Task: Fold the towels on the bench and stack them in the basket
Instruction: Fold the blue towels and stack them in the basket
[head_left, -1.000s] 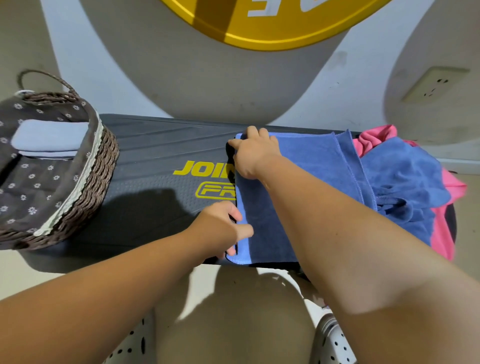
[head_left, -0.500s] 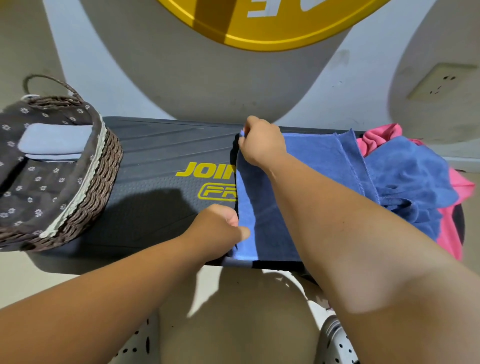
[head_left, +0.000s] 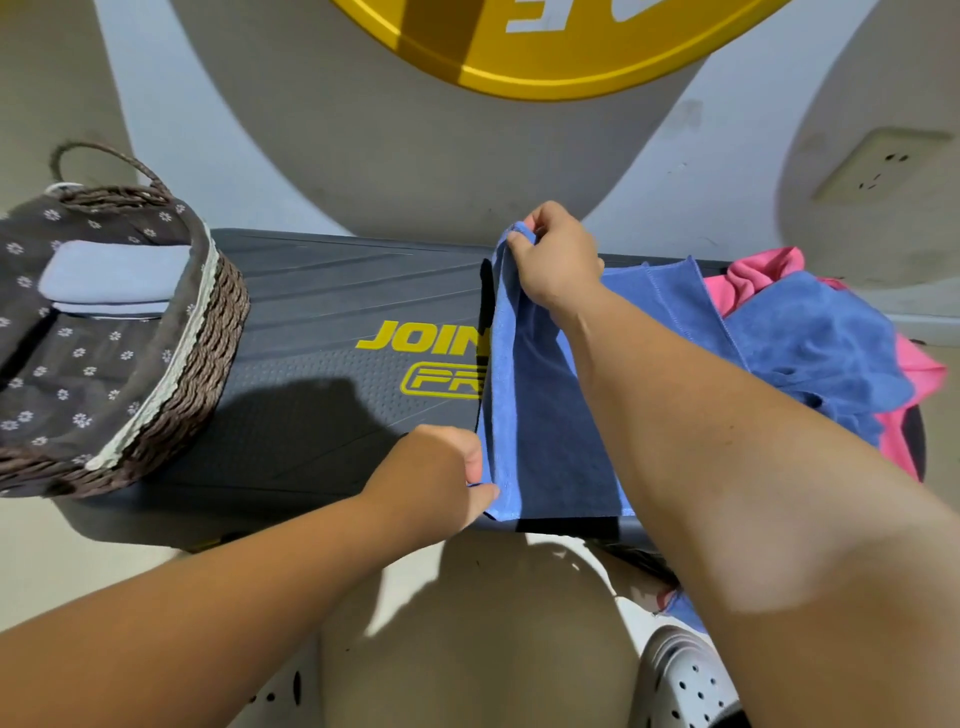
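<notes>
A blue towel (head_left: 550, 415) lies across the middle of the dark bench (head_left: 322, 374). My right hand (head_left: 556, 254) pinches its far left corner and holds it lifted off the bench. My left hand (head_left: 441, 478) pinches the near left corner at the bench's front edge. The towel's left edge stands raised between both hands. A wicker basket (head_left: 202, 364) with a dark flowered lining sits on the bench's left end, holding a folded pale blue towel (head_left: 114, 270). A heap of blue towels (head_left: 810, 353) and pink towels (head_left: 753, 270) lies at the right end.
A wall with a yellow disc (head_left: 545, 62) rises behind the bench. A wall socket (head_left: 878, 166) sits at the upper right. My light perforated shoes (head_left: 685, 680) stand on the floor below the bench's front edge.
Both hands went from pressing flat on the towel's left edge to pinching its corners. The left edge has risen off the bench, with my right hand lifting higher.
</notes>
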